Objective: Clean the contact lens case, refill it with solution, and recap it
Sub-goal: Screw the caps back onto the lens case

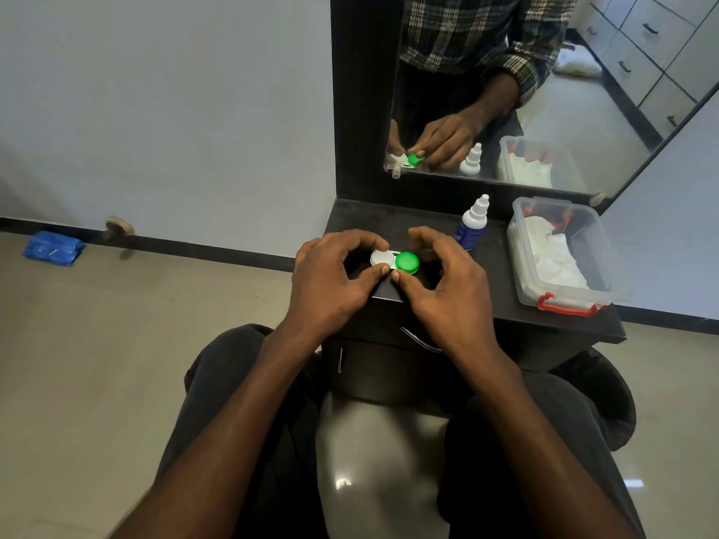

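The contact lens case (393,261) lies on the black dresser top (486,289), with a white cap on its left well and a green cap (407,262) on its right well. My left hand (330,278) curls around the white side, thumb and fingers touching the case. My right hand (447,282) curls around the green side, its thumb tip at the case's front edge. A white-and-blue solution bottle (472,223) stands upright just behind my right hand, its cap on.
A clear plastic box (560,254) with red latches holds white tissues at the right. A mirror (544,91) stands behind the dresser top and reflects the hands. A blue packet (52,249) lies on the floor at the far left.
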